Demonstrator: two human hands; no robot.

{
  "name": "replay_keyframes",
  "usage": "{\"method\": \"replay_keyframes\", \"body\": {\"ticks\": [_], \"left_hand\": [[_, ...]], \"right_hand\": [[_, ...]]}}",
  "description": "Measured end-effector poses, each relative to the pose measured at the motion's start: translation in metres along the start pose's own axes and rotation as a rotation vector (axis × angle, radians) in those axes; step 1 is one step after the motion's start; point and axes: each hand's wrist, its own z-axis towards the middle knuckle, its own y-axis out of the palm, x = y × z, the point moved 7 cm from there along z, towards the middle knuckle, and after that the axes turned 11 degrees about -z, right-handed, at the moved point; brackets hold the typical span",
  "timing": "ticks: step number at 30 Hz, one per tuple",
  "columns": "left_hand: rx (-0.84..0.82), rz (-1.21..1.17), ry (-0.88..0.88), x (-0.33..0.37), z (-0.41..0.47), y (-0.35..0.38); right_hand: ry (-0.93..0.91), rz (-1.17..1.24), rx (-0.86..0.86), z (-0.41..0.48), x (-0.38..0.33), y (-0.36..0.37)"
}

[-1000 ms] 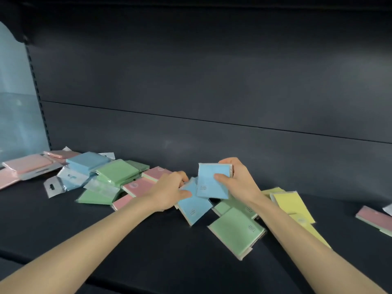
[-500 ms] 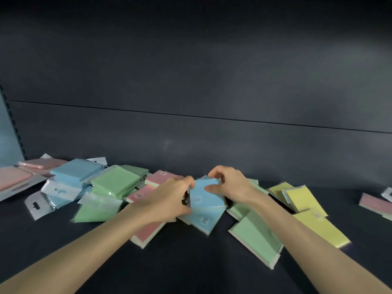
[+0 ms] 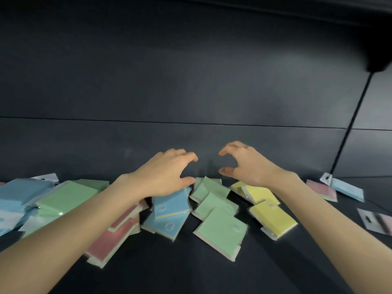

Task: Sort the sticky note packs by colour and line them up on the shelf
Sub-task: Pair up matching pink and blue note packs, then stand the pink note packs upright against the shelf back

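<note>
Sticky note packs lie scattered on the dark shelf (image 3: 161, 270). Two blue packs (image 3: 170, 203) are stacked one on the other in the middle, just below my left hand (image 3: 164, 172). Green packs (image 3: 220, 229) lie to their right, yellow packs (image 3: 272, 218) further right, and pink packs (image 3: 110, 236) under my left forearm. My left hand hovers with curled fingers and holds nothing. My right hand (image 3: 247, 164) is raised above the green and yellow packs, thumb and fingers apart, empty.
A heap of blue and green packs (image 3: 63, 199) fills the left end. A pink pack (image 3: 321, 189), a blue pack (image 3: 347, 189) and a hanger-tab pack (image 3: 377, 221) lie at the right. The shelf's dark back wall (image 3: 191, 92) rises right behind.
Both hands have let go of the blue pack, which now lies on the other blue pack. The hands lifted and moved apart. The camera view swung to the right.
</note>
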Motion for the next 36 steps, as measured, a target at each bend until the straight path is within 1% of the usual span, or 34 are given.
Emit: {"method": "replay_keyframes", "body": {"ticks": [2,5,11,16,20,26,36], "left_hand": [[0.022,0.043,0.033,0.023,0.012,0.003],[0.043,0.047,0.064,0.06,0.028,0.016],[0.067,0.033,0.078,0.152,0.062,0.061],[0.037,0.002,0.085,0.228,0.087,0.115],[0.001,-0.018,0.079,0.265,0.116,0.132],[-0.067,-0.041,0.027,0.281,0.171,0.158],[-0.196,-0.095,-0.171,0.242,0.24,0.233]], "right_hand": [[0.029,-0.006,0.007,-0.015,0.023,-0.01],[0.062,-0.01,0.011,-0.041,0.058,-0.019],[0.104,-0.046,-0.047,-0.11,0.148,-0.024],[0.147,-0.048,-0.108,-0.163,0.227,-0.019],[0.187,-0.015,-0.12,-0.177,0.28,-0.026],[0.194,0.014,-0.138,-0.156,0.337,-0.01],[0.201,0.079,-0.252,-0.106,0.399,0.046]]}}
